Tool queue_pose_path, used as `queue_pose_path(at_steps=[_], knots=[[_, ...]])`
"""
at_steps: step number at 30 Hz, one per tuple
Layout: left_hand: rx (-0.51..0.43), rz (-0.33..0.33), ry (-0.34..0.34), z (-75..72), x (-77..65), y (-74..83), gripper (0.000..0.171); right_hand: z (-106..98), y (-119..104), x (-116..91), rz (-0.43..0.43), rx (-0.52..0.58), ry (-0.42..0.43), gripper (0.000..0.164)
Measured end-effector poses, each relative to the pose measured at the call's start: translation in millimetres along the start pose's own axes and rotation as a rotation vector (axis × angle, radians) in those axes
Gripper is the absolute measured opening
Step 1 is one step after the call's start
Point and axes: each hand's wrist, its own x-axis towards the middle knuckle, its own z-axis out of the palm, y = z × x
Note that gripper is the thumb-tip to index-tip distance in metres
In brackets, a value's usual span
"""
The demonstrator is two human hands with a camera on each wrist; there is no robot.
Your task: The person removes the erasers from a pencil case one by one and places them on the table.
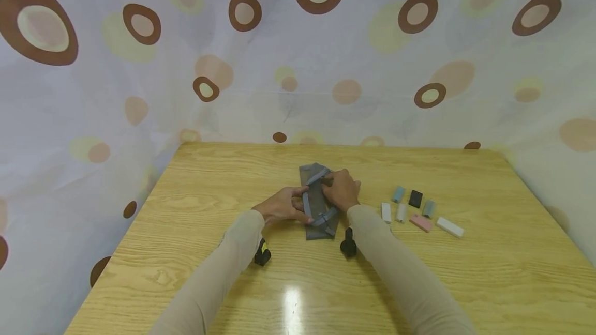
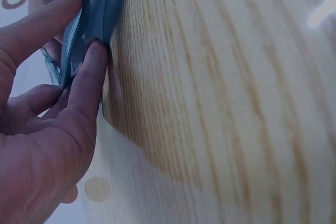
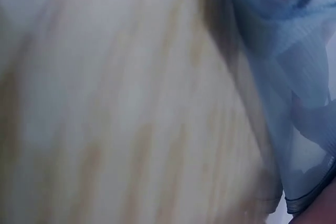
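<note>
A grey-blue mesh zipper pouch point(image 1: 317, 203) lies on the wooden table, its zipper spread apart into a wide opening. On its left side my left hand point(image 1: 284, 204) holds the rim. Close up in the left wrist view, the left hand point(image 2: 58, 114) has its fingers and thumb about the zipper edge point(image 2: 79, 35). My right hand point(image 1: 343, 190) grips the opposite rim with bent fingers, their tips partly hidden. Sheer pouch fabric point(image 3: 283, 72) fills the right side of the right wrist view, where most of the right hand is out of sight.
Right of the pouch lie several small blocks: a black one point(image 1: 416, 199), a pink one point(image 1: 421, 222), a long white one point(image 1: 449, 227), a blue one point(image 1: 398, 194) and others. A patterned curtain point(image 1: 261, 107) hangs behind the table point(image 1: 223, 169).
</note>
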Motion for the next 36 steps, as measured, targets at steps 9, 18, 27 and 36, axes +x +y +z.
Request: queue_pose_path(at_steps=[9,18,27,36], knots=[[0.02,0.003,-0.001,1.0,-0.4,1.2,0.1,-0.7,1.7,0.5,0.006,0.046,0.02,0.017],[0.035,0.0,0.019,1.0,0.7,0.7,0.099,-13.5,6.5,-2.4,0.01,0.118,-0.02,0.03],[0.058,-0.01,0.027,-4.4,-3.9,1.5,0.1,-24.9,8.2,-8.3,-0.015,0.113,-0.111,0.028],[0.063,-0.003,0.016,0.1,-1.3,2.5,0.099,-27.5,10.6,-3.4,0.0,0.095,-0.105,0.034]])
